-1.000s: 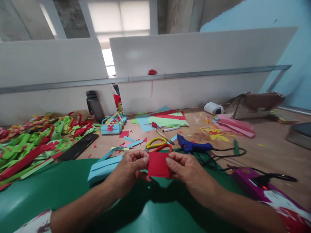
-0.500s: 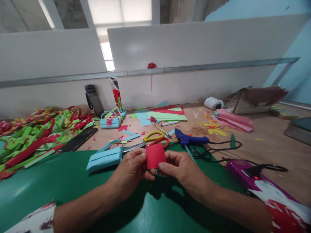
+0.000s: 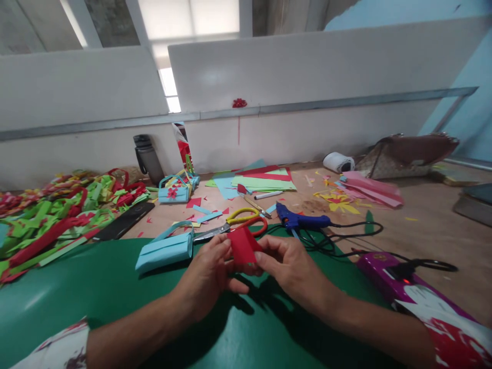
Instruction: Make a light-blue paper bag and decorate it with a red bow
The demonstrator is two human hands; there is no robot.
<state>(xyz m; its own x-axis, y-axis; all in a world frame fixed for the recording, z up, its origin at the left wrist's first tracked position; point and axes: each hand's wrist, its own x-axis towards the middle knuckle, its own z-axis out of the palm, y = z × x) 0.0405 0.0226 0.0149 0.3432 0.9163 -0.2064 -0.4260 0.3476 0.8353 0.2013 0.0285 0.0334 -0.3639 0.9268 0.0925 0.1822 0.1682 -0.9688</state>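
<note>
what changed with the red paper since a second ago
The red paper, held flat and square-on before, is now tilted, its right side bent. The left hand and right hand both keep hold of it. The scissors, glue gun and blue paper bag stayed put.

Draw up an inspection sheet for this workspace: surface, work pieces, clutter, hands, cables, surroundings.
Surface: green surface in front, brown tabletop behind it.
Work pieces: red paper piece, bent, held up off the surface; light-blue paper bag beside the left hand.
Clutter: heap of paper strips at left, phone next to it; scissors and blue glue gun beyond the hands.
Hands: left hand and right hand both grip the red paper piece in their fingers.
Cables: black cord looped near the glue gun; black plug in a purple power strip, red light showing.
Surroundings: white panels, metal rail, handbag at right.
</note>
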